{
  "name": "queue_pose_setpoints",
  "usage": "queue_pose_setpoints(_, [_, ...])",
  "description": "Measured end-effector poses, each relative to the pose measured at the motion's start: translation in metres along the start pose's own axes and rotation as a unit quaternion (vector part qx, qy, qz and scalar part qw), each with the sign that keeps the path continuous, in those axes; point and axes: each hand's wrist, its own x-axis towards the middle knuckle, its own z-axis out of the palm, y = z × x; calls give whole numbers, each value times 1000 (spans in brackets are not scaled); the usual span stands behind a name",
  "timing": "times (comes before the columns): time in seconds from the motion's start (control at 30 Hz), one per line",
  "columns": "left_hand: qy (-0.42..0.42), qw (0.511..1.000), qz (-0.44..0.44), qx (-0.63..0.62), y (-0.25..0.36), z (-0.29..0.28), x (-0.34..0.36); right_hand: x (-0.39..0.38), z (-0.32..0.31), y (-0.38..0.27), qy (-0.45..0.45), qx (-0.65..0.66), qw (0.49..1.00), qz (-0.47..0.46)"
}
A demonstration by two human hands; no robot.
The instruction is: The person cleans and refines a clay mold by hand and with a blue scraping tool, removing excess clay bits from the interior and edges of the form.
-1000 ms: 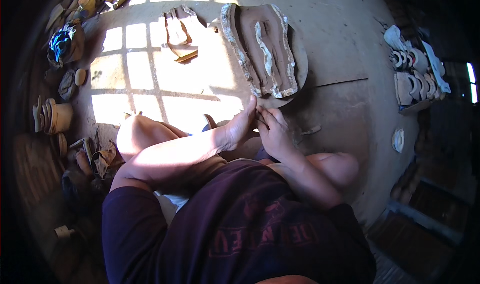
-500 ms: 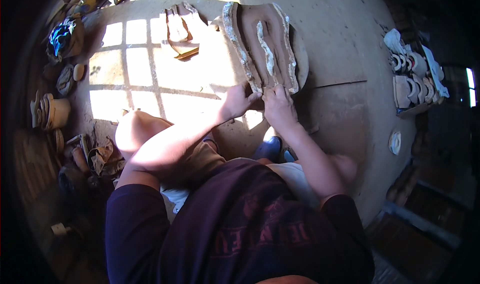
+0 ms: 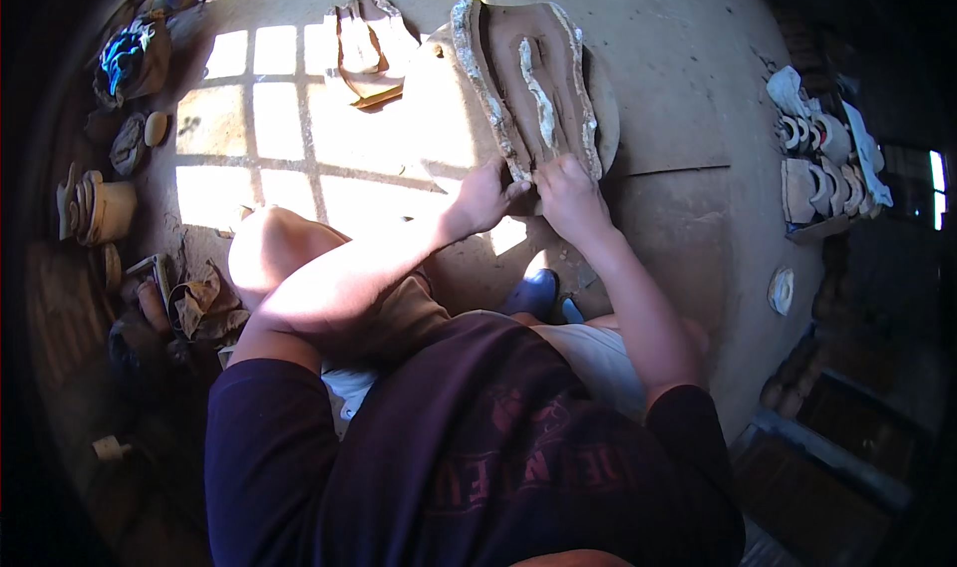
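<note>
Brown clay slab (image 3: pixel 533 83) at 12 o'clock of view, lying flat on round board (image 3: pixel 605 103) on dusty floor (image 3: pixel 688 218). Long, roughly leaf-shaped, broad at the far end, narrowing toward the near end. Raised ridges along both long edges, pale and crusted on the left edge; one pale ridge down the middle, darker troughs either side. Surface wet-looking brown, partly sunlit.

Left hand (image 3: pixel 485 196) at the slab's near left corner, about 7 o'clock of the slab, fingers curled against the edge, pressing or pinching the clay. Right hand (image 3: pixel 570 190) just beside it at 6 o'clock, fingers bent down on the near end, touching the clay. Firm grasp or mere pressing: cannot tell. Hands close together, nearly touching.

Smaller tan clay piece (image 3: pixel 367 48) at 9 o'clock of the slab, near, not touching. Grid of sunlight patches (image 3: pixel 264 118) on the floor further left. Clay pots (image 3: pixel 100 206) and lumps at far 9 o'clock along the rim. Stack of pale moulded pieces (image 3: pixel 822 163) at 3 o'clock, well apart. Blue shoe (image 3: pixel 530 293) at 6 o'clock, below the hands.
</note>
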Motion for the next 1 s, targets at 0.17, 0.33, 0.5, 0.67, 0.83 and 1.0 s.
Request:
queue_pose_setpoints(0.17, [27, 1000, 16, 2, -11, 1, -1, 11, -12, 17, 94, 381, 834, 388])
queue_pose_setpoints(0.33, [81, 996, 6, -21, -4, 1, -16, -40, -55, 47, 156, 798, 429, 393])
queue_pose_setpoints(0.5, [165, 985, 57, -10, -2, -1, -25, -66, -52, 29, 117, 810, 396, 417])
queue_pose_setpoints(0.67, [154, 982, 14, 104, 4, -16, -23, -67, -46, 7, 111, 792, 441, 408])
queue_pose_setpoints(0.83, [139, 988, 24, 68, 10, -24, -21, -83, -47, 6, 126, 747, 477, 446])
queue_pose_setpoints(1.0, [131, 981, -58, 127, 12, -23, -14, -108, -47, 13, 146, 730, 473, 472])
